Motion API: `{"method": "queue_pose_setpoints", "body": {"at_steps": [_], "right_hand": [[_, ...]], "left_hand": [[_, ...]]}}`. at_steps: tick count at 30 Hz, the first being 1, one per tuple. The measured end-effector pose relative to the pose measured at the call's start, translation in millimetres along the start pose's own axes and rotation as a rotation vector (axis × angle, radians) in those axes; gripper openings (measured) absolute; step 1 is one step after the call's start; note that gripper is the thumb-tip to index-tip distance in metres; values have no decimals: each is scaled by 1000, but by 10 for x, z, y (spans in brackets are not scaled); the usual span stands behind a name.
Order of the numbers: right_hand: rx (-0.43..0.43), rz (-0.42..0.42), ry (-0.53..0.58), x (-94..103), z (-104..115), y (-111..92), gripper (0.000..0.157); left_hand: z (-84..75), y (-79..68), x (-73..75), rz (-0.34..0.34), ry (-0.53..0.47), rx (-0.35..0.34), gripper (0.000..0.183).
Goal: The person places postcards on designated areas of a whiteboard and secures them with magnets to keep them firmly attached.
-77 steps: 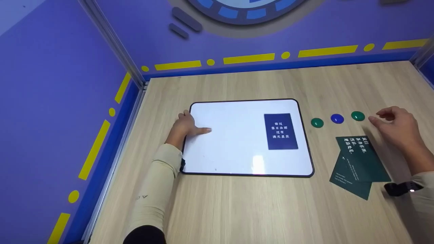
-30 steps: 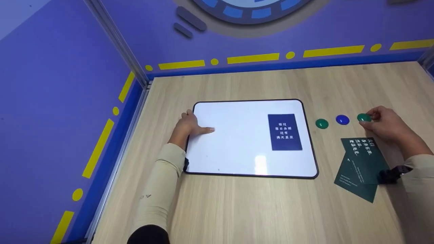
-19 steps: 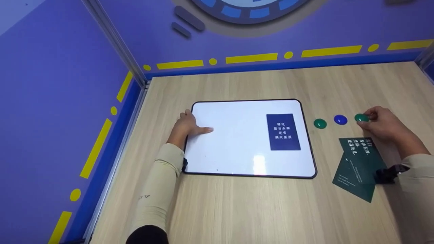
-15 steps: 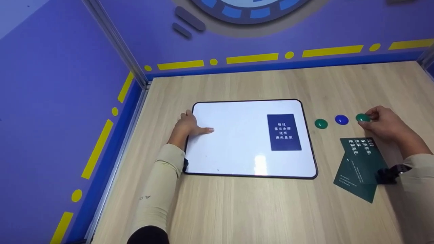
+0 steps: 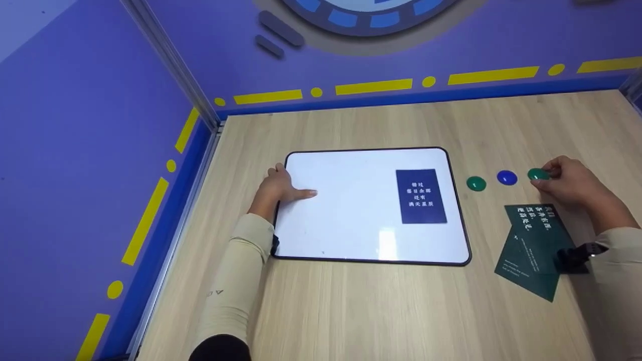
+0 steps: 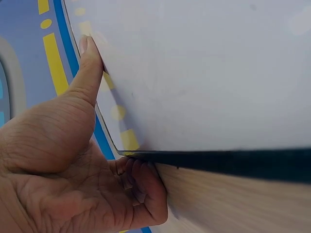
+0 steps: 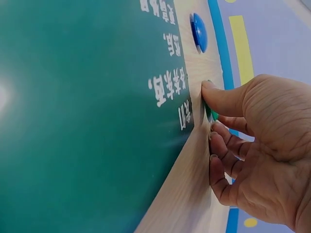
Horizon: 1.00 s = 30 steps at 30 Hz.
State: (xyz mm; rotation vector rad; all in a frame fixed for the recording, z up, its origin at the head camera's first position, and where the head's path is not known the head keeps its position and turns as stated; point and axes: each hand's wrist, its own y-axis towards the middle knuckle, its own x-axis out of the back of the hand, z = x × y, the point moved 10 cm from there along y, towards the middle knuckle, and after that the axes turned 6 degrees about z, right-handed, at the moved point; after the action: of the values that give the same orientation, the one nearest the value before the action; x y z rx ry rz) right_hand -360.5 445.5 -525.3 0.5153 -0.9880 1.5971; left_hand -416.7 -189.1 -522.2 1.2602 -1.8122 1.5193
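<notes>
A whiteboard (image 5: 346, 215) with a thin black frame lies on the wooden table. My left hand (image 5: 280, 184) grips its left edge, thumb flat on the white face and fingers curled at the rim, as the left wrist view also shows. Far right, my right hand (image 5: 572, 183) pinches a round green magnet (image 5: 537, 173) between thumb and fingers, close to the tabletop. That magnet is mostly hidden in the right wrist view. To its left sit a blue magnet (image 5: 507, 177) and another green magnet (image 5: 476, 183). A dark blue card (image 5: 416, 214) with white writing lies on the board's right part.
Two overlapping dark green cards (image 5: 539, 235) lie right of the board, below the magnets; the right wrist's camera overlaps them in the head view. Purple-blue panels (image 5: 321, 65) with yellow marks wall in the table (image 5: 361, 311) at the back and left.
My right hand has come in leftward to the rightmost green magnet and pinches it, then stays there over the last second. My left hand keeps its hold on the board.
</notes>
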Motion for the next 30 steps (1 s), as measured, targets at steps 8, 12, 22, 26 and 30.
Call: {"method": "queue_pose_setpoints", "body": {"at_steps": [8, 12, 22, 26, 30], "right_hand": [[0, 4, 3, 3, -19, 13, 67], [1, 12, 5, 4, -20, 10, 68], [-9, 15, 5, 3, -24, -10, 72], [6, 14, 8, -4, -13, -6, 69], [6, 4, 14, -11, -14, -2, 69]], "left_hand": [[0, -8, -7, -1, -21, 1, 136], [0, -14, -3, -5, -19, 0, 136], [-4, -17, -8, -1, -7, -2, 135], [-23, -15, 9, -6, 18, -10, 134], [-22, -16, 9, -8, 18, -9, 133]]}}
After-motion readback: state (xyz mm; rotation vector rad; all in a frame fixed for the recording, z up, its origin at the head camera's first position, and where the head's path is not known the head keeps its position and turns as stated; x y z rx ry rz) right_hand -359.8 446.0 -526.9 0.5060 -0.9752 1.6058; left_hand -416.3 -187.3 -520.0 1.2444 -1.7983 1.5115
